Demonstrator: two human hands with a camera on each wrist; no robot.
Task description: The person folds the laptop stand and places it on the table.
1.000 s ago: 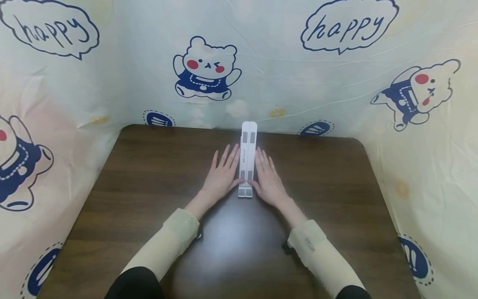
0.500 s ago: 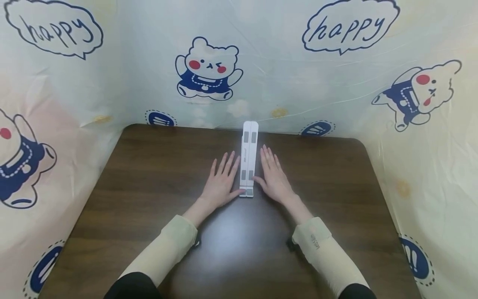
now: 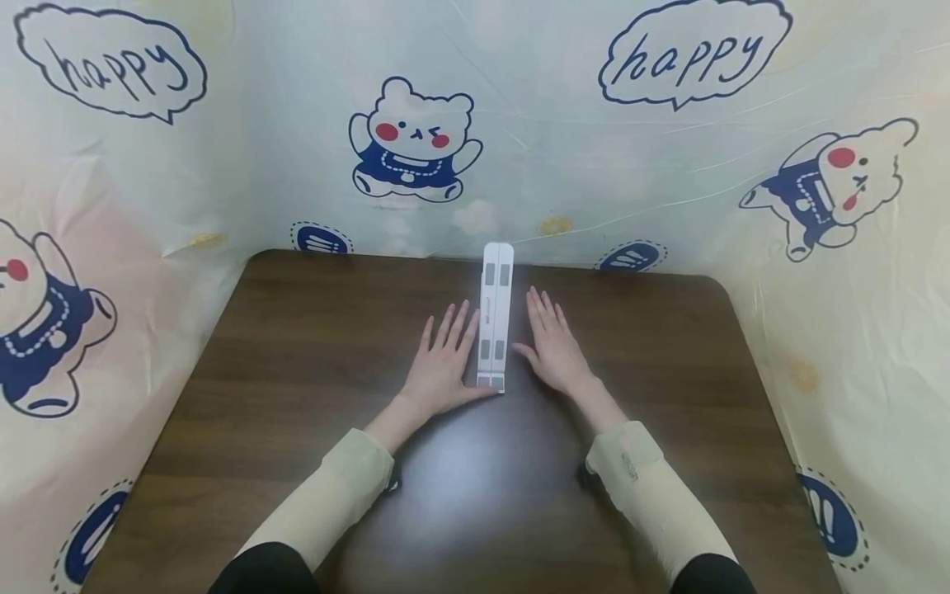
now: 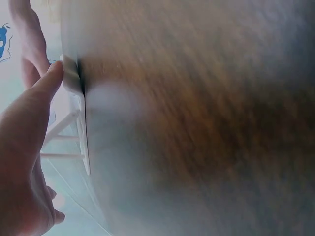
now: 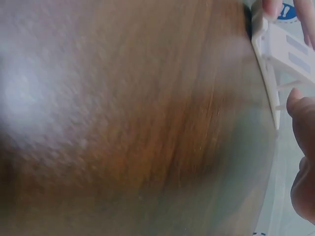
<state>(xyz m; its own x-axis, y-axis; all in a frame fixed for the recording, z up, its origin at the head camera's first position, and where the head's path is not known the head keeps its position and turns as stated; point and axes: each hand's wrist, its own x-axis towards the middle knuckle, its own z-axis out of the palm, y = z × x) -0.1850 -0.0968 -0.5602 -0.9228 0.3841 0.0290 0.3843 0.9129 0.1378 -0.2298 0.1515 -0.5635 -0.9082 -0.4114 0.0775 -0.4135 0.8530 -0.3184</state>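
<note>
White stand (image 3: 496,309) sits between left hand (image 3: 436,373) — thumb touching it — and right hand (image 3: 558,355), each grip unclenched.

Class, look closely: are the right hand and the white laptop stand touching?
Apart. In the head view, a narrow strip of brown tabletop separates the right hand, even its thumb, from the white laptop stand.
</note>
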